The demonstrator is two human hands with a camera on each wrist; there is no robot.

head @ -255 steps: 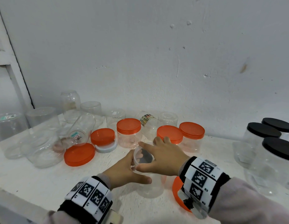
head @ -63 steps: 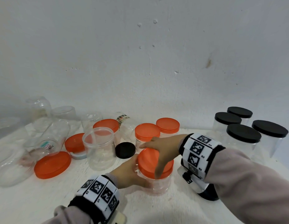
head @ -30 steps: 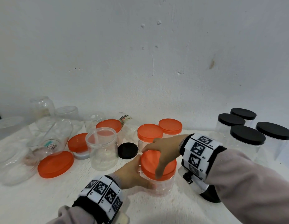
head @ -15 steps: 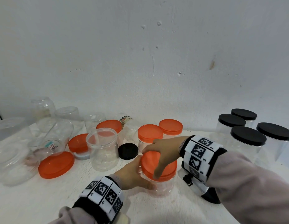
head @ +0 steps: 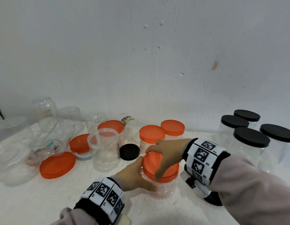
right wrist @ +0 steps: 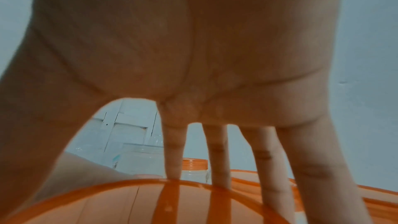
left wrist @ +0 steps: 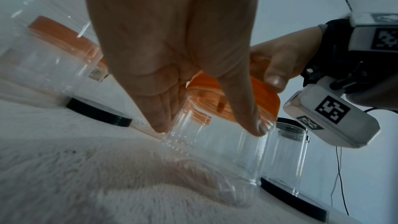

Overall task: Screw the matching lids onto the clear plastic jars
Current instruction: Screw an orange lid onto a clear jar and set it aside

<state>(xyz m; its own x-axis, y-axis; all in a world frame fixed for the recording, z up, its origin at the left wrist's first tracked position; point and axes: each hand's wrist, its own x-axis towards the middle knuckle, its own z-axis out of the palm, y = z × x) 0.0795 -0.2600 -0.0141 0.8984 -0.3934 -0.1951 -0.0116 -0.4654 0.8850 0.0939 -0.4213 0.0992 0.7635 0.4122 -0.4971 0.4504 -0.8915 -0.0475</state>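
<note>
Right hand (head: 167,153) grip clasped over orange lid (head: 170,173), left hand (head: 132,176) grip around clear jar (head: 163,187) beneath it.

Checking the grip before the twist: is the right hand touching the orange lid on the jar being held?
Touching. In the head view the right hand arches over the orange lid, thumb and fingers curling down its rim.

Scuffed white wall (head: 141,62) behind a white textured tabletop (head: 35,200).
</note>
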